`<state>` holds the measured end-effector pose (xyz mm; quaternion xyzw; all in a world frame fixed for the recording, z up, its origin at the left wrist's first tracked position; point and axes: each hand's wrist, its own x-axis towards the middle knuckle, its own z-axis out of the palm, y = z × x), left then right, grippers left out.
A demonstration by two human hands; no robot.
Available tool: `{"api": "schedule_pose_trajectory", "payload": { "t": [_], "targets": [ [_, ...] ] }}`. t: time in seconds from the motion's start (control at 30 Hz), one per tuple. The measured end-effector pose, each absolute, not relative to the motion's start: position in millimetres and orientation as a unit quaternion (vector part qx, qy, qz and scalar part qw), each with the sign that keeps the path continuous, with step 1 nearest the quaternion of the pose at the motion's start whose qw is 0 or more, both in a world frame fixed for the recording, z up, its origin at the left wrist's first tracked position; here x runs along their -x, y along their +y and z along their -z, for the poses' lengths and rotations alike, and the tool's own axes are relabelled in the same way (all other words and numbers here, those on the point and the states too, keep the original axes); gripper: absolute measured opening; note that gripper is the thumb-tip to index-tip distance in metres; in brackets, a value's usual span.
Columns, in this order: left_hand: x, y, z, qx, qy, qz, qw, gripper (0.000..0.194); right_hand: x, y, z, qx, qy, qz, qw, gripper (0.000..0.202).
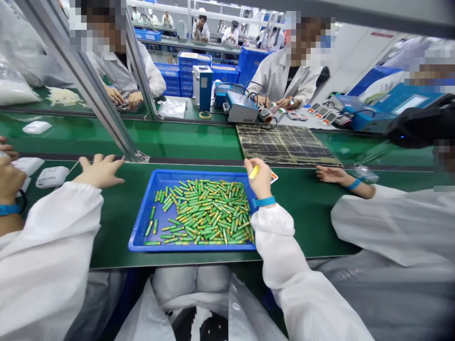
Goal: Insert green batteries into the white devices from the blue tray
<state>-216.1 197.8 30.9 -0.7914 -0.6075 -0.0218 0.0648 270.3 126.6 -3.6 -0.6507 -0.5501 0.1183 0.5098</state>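
Observation:
My left hand is open, palm down over the green tabletop with its fingers spread. Just beside it lies a white plastic device with a thin cord. Above the right rim of a blue tray, my right hand is closed around a short yellow stick-shaped tool; its exact kind is unclear. Many green batteries with gold-coloured ends lie loosely in the tray, heaped toward the right. Partly hidden behind my right hand is a white and orange device.
A co-worker's hand rests at the right; another's hands are at far left. A metal post rises at left. Beyond the green conveyor belt stand blue instruments. A dark scratched panel lies across the belt.

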Motion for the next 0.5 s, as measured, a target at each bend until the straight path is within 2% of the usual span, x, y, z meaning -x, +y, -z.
{"api": "schedule_pose_trajectory", "payload": {
  "t": [0.07, 0.13, 0.17, 0.23, 0.33, 0.43, 0.5],
  "targets": [
    [175.6, 186.7, -42.4, 0.828, -0.554, 0.038, 0.079, 0.059, -302.9, 131.0, 8.2, 0.734, -0.533, -0.055, 0.418, 0.022],
    [130.2, 173.8, -53.6, 0.862, -0.497, 0.066, 0.077, 0.042, -328.7, 131.1, 17.2, 0.783, -0.503, -0.092, 0.354, 0.035],
    [107.2, 167.3, -58.0, 0.878, -0.468, 0.078, 0.070, 0.039, -338.0, 129.8, 22.3, 0.791, -0.482, -0.134, 0.351, 0.040],
    [63.7, 155.2, -62.4, 0.901, -0.415, 0.114, 0.048, 0.035, -348.6, 126.3, 30.8, 0.789, -0.445, -0.196, 0.376, 0.044],
    [11.7, 140.5, -55.3, 0.919, -0.350, 0.180, 0.028, 0.041, -348.5, 122.2, 31.9, 0.776, -0.405, -0.223, 0.430, 0.043],
    [-18.2, 129.1, -35.5, 0.918, -0.319, 0.234, 0.016, 0.048, -333.1, 118.8, 13.1, 0.744, -0.371, -0.270, 0.487, 0.040],
    [-25.4, 123.3, -21.4, 0.915, -0.324, 0.240, -0.002, 0.050, -314.0, 115.1, -7.3, 0.680, -0.354, -0.351, 0.538, 0.041]
  ]
}}
